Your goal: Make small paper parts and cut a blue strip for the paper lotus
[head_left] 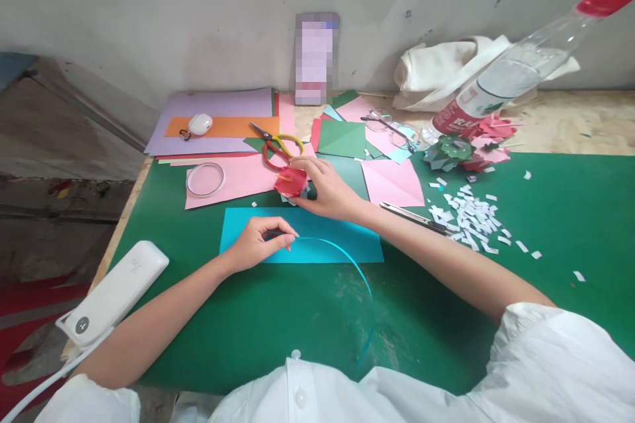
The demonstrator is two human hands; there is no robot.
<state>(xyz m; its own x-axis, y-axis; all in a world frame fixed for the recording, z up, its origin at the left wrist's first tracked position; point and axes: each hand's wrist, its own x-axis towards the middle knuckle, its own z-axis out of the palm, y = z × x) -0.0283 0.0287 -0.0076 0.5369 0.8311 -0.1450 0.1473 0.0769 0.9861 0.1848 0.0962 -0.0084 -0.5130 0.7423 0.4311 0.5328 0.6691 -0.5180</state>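
My left hand (262,239) is closed in a pinch on one end of a thin blue paper strip (342,252), which curves off to the right and down towards my shirt. Under that hand lies a blue sheet of paper (327,228). Beyond it, my right hand (322,188) has its thumb and fingers around the right side of a red paper flower (292,182) with an orange strip at its centre. Part of the flower is hidden by those fingers. Just behind it rest scissors (276,145) with red and yellow handles.
A craft knife (415,218) lies by my right forearm, near white paper scraps (471,215). Finished paper flowers (449,151) stand before a tilted bottle (506,82). Glasses (391,130), coloured paper (342,139), a tape ring (206,180) and a power bank (122,291) surround the mat.
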